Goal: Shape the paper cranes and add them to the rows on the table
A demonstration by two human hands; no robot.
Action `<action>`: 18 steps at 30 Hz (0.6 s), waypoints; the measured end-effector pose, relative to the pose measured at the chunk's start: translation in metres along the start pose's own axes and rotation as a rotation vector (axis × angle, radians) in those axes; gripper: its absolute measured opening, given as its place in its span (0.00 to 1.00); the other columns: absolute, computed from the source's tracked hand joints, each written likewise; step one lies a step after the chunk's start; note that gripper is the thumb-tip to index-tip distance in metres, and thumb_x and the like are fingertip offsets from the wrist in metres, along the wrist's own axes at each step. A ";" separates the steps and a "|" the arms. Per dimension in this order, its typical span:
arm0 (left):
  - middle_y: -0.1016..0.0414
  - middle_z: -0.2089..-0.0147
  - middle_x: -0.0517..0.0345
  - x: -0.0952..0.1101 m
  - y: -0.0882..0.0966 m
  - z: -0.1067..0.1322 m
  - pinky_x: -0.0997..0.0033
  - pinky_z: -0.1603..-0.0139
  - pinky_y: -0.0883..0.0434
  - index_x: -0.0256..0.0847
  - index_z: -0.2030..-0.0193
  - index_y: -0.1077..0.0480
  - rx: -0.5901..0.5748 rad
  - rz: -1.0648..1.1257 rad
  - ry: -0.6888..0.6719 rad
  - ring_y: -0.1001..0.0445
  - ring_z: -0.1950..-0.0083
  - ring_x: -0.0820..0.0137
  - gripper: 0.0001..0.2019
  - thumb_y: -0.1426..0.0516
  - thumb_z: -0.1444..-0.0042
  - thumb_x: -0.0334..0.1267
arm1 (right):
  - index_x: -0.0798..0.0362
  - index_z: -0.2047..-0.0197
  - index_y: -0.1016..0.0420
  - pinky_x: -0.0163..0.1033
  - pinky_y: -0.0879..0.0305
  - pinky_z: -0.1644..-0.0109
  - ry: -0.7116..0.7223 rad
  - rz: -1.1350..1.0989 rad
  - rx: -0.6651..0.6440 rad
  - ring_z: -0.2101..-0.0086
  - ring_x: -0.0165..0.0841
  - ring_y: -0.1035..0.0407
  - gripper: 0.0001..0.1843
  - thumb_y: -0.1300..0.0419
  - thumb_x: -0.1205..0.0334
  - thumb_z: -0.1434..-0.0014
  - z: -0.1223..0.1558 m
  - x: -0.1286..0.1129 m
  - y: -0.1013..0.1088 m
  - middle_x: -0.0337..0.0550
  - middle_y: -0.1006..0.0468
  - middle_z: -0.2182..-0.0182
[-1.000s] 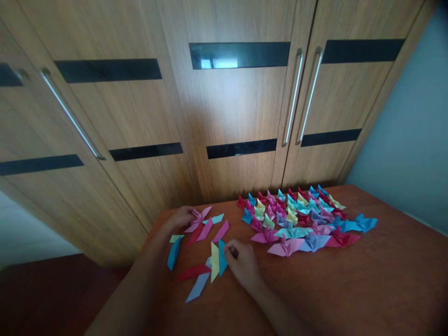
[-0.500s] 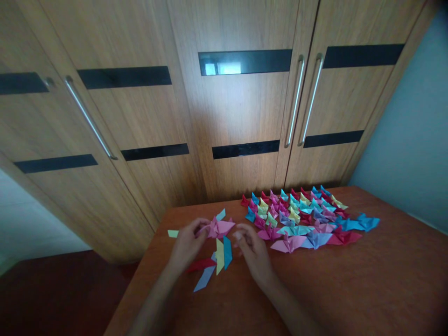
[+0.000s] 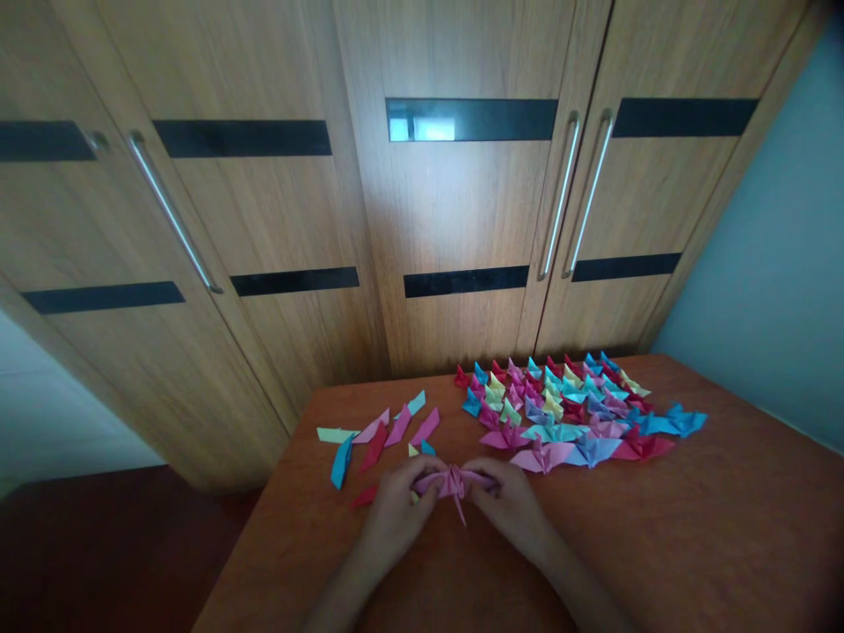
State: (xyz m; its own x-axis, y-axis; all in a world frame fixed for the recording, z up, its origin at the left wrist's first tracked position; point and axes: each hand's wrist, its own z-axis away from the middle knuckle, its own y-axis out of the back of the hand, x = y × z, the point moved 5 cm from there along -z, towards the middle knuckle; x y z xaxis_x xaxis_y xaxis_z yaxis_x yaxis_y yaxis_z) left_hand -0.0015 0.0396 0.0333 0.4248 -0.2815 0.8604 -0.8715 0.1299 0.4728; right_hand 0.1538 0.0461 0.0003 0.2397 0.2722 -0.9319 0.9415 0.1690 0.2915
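A pink origami crane (image 3: pixel 454 482) is held just above the table's near part, its narrow tip pointing down toward me. My left hand (image 3: pixel 402 505) pinches one wing, and my right hand (image 3: pixel 511 501) pinches the other. Behind and left of my left hand lie several folded paper strips, among them a red strip (image 3: pixel 374 447), a blue strip (image 3: pixel 341 462) and a pink strip (image 3: pixel 398 425). Partly covered by the left hand are another red strip (image 3: pixel 364 498) and the ends of a yellow and a blue one.
Rows of finished paper cranes (image 3: pixel 554 432) in many colours stand on the right back of the brown table (image 3: pixel 659 545). A wooden wardrobe (image 3: pixel 462 202) with metal handles rises right behind the table. A blue-grey wall (image 3: pixel 758 290) is at the right.
The pink crane has come nearer to me and turned. My right hand, apart from it before, now grips a wing. Both hands have moved down and right, uncovering strips at the left.
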 end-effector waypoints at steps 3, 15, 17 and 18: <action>0.24 0.66 0.56 -0.004 -0.002 0.001 0.73 0.63 0.35 0.43 0.66 0.26 -0.027 0.033 0.027 0.28 0.64 0.66 0.07 0.45 0.49 0.32 | 0.53 0.70 0.23 0.33 0.38 0.67 0.019 -0.006 0.007 0.71 0.32 0.31 0.11 0.46 0.60 0.43 0.000 -0.002 0.000 0.40 0.23 0.73; 0.30 0.73 0.60 -0.017 -0.004 0.002 0.75 0.68 0.38 0.40 0.71 0.28 -0.075 0.211 0.115 0.33 0.69 0.70 0.10 0.45 0.45 0.42 | 0.54 0.71 0.25 0.32 0.39 0.71 -0.120 -0.224 -0.041 0.74 0.30 0.33 0.15 0.44 0.51 0.44 0.001 0.008 -0.007 0.39 0.26 0.76; 0.30 0.74 0.60 -0.022 -0.003 0.001 0.75 0.69 0.38 0.39 0.70 0.28 -0.059 0.325 0.170 0.33 0.71 0.71 0.11 0.44 0.46 0.45 | 0.54 0.70 0.25 0.31 0.40 0.73 -0.205 -0.373 -0.052 0.75 0.29 0.34 0.17 0.43 0.48 0.45 0.002 0.010 -0.008 0.40 0.25 0.76; 0.30 0.74 0.60 -0.024 -0.003 0.001 0.76 0.70 0.38 0.39 0.70 0.28 -0.058 0.377 0.199 0.33 0.71 0.71 0.12 0.44 0.46 0.46 | 0.54 0.69 0.24 0.31 0.40 0.73 -0.234 -0.437 -0.057 0.74 0.29 0.33 0.18 0.43 0.47 0.45 0.002 0.011 -0.009 0.40 0.25 0.75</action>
State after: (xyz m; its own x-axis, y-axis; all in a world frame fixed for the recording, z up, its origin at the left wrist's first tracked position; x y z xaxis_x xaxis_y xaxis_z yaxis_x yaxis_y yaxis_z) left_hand -0.0093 0.0451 0.0105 0.1236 -0.0156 0.9922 -0.9620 0.2435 0.1237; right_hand 0.1480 0.0451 -0.0130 -0.1216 -0.0545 -0.9911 0.9529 0.2731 -0.1320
